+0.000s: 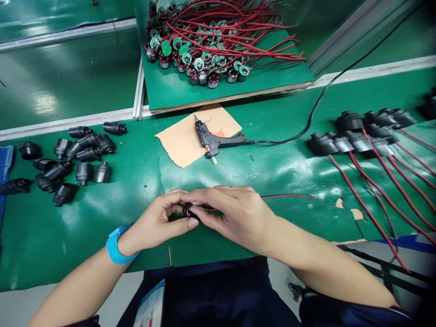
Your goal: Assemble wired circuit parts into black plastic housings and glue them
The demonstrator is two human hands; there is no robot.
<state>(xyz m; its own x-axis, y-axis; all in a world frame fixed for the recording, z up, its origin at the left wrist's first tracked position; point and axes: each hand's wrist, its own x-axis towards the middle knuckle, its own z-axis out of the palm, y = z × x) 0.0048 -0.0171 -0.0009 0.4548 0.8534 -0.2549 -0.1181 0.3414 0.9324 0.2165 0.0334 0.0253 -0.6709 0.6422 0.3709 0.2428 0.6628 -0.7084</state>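
Observation:
Between my two hands, low over the green table, is a small round motor with dark rim and reddish windings; fingers cover most of it. My left hand, with a blue band at the wrist, pinches it from the left between thumb and fingers. From the other side my right hand closes its fingers and thumb on the same piece. A red wire runs out to the right from behind my right hand. Beyond my hands a black glue gun lies on a tan sheet of paper.
Several black plastic housings lie loose at left. On a raised green shelf sits a heap of motors with red wires. At right, black housings trail red wires over the table edge. The glue gun's black cord runs up right.

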